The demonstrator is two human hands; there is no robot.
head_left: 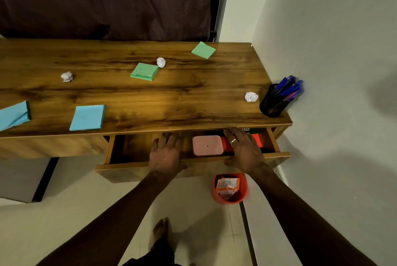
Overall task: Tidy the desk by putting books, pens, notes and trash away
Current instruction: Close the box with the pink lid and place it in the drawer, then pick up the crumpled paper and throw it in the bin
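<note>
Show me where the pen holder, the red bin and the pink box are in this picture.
pen holder (271,104), head view, on its black mesh wall.
red bin (244,188), head view, on its right wall.
pink box (207,145), head view, on the middle of its lid.

The blue paper (14,115) by the front edge of the desktop (193,98) runs off the picture's left edge. In the drawer (139,171), the red and green books (255,140) lie mostly hidden under the right hand (245,149) and the desktop's front edge, their white lettering clipped. The label on the pink case (207,145) is too small to read.
</note>
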